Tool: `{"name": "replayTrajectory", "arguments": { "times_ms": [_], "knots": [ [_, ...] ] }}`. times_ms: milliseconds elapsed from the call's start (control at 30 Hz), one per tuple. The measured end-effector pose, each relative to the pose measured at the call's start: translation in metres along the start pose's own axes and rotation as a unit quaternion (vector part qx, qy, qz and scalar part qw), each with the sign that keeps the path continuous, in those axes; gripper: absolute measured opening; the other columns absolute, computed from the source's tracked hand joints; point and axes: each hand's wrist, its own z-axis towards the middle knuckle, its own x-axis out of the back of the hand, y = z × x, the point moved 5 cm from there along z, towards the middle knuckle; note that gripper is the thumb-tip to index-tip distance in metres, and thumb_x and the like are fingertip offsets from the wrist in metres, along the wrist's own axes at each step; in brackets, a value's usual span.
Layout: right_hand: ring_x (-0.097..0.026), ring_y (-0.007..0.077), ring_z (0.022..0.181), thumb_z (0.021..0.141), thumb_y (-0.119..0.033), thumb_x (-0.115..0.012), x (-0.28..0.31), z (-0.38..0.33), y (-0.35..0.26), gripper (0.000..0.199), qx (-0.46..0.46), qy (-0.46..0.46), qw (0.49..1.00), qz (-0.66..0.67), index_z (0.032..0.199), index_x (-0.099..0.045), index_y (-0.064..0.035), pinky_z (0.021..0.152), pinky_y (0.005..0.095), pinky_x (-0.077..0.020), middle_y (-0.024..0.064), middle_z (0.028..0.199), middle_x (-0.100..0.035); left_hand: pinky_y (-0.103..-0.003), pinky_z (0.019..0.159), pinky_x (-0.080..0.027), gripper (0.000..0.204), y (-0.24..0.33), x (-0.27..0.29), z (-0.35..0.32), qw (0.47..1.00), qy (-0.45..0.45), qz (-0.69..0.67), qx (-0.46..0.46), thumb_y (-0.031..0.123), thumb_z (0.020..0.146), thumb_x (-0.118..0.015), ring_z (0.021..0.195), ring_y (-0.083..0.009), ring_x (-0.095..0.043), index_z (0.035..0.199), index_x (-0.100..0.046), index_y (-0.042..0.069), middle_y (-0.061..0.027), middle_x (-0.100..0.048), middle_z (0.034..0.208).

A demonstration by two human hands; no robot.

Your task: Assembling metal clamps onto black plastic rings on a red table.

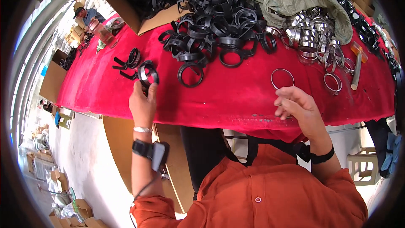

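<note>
A red cloth covers the long surface [236, 99] in this cluttered workroom. Over its left part, the left hand [143, 101] has thumb and fingers clamped on a black ring [155, 76], with a shiny metal band [143, 75] showing inside it. Just beyond lies another black ring with straps [138, 59]. The right hand [298, 107] has its fingers half bent and apart, just beside a thin metal ring [292, 76] lying on the cloth; whether they touch it, I cannot tell. Farther back sit a heap of black rings [206, 29], a cardboard box [162, 20] and, to the right, a pile of metal rings [306, 42] by a greenish sack [312, 2]. A pinkish bottle [102, 33] stands tilted at far left.
</note>
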Motion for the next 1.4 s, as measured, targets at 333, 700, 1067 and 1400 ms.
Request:
{"name": "replayTrajectory", "arguments": {
  "times_ms": [333, 700, 1067, 1400],
  "knots": [
    [-0.058, 0.031, 0.081, 0.078, -0.009, -0.061, 0.012, 0.015, -0.014, 0.03, 0.147, 0.119, 0.877, -0.442, 0.105, -0.054, 0.0002, 0.072, 0.035, -0.0482, 0.016, 0.093, -0.056, -0.045, 0.07, -0.048, 0.028, -0.114, -0.052, 0.096, 0.934, -0.06, 0.352, -0.001, 0.033, 0.079, -0.062, 0.094, -0.0298, -0.057, 0.094, -0.059, 0.01, -0.0086, -0.057, 0.099],
    [-0.056, 0.0297, 0.076, 0.077, -0.007, -0.061, 0.018, 0.019, 0.01, 0.017, 0.189, 0.112, 0.831, -0.511, 0.092, -0.055, -0.0036, 0.066, 0.0372, -0.0478, 0.0118, 0.092, -0.057, -0.03, 0.06, -0.044, 0.018, 0.07, -0.026, 0.012, 0.985, -0.029, -0.129, -0.11, 0.016, 0.087, -0.058, 0.068, -0.0202, -0.055, 0.096, -0.059, 0.001, -0.0102, -0.058, 0.085],
    [-0.053, 0.0091, 0.067, 0.083, -0.004, -0.057, 0.001, 0.012, 0.016, 0.004, 0.086, 0.044, 0.995, 0.001, 0.085, -0.056, -0.0019, 0.058, 0.0239, -0.0429, 0.0016, 0.074, -0.055, -0.021, 0.055, -0.045, 0.041, 0.182, -0.072, -0.08, 0.722, -0.378, -0.575, 0.07, 0.024, 0.093, -0.049, 0.067, -0.0099, -0.057, 0.126, -0.043, 0.0, -0.0121, -0.059, 0.108],
    [-0.056, 0.0088, 0.067, 0.083, -0.006, -0.058, 0.001, 0.001, -0.002, 0.011, 0.142, 0.107, 0.982, -0.063, 0.092, -0.059, -0.0009, 0.058, 0.0238, -0.044, 0.0029, 0.079, -0.058, -0.019, 0.043, -0.039, 0.028, 0.168, -0.071, -0.095, 0.483, -0.345, -0.746, 0.304, 0.016, 0.092, -0.05, 0.05, -0.0097, -0.049, 0.112, -0.052, -0.003, -0.0064, -0.058, 0.074]
  ]
}}
